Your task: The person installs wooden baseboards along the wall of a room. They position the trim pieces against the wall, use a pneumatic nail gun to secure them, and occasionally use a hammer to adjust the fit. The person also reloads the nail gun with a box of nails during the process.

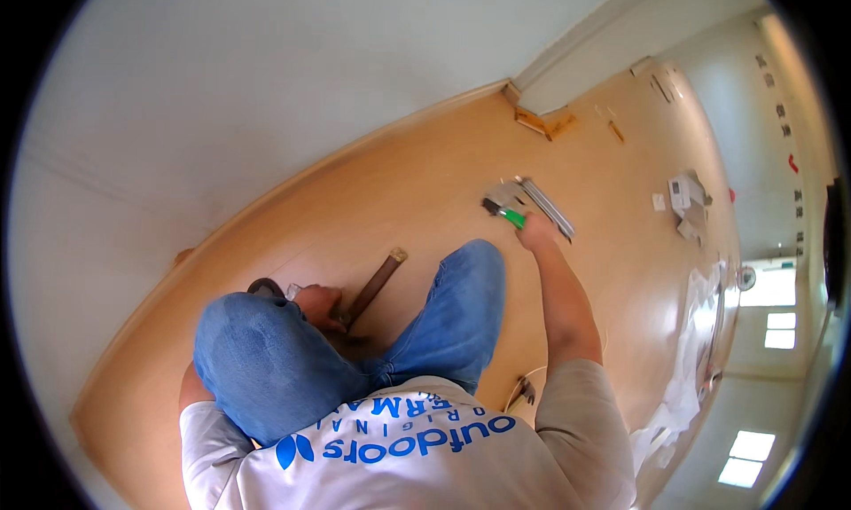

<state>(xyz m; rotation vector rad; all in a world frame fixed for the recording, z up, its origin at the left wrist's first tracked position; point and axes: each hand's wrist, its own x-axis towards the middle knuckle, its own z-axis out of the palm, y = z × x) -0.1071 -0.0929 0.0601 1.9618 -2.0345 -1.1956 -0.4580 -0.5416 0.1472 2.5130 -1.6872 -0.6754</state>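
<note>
- Right hand [536, 232]: closed about the grip of a green-handled tool [512, 216]; its dark head is held above the tan floor [425, 213], next to a grey metal strip [548, 210].
- Left hand [317, 306]: partly hidden by the bent left knee [257, 355]; fingers are seen curled beside the lower end of a brown stick [377, 284]. Whether the stick is gripped cannot be told.
- Done, as judged: the tan surface is seen spread up to the white wall [222, 93], with no gap made out along most of that edge.
- Left, as judged: work is considered unfinished, since a tool is held in use and the metal strip is lying loose. The exact share completed cannot be established.
- Also noted: a white box [685, 193] and crumpled white sheeting [687, 350] are left on the floor at the right.
- Writing: large blue lettering, shown inverted, is borne by the pale shirt [496, 474], with a leaf-like emblem. Small dark marks on the far wall [753, 146] are too small to be read.
</note>
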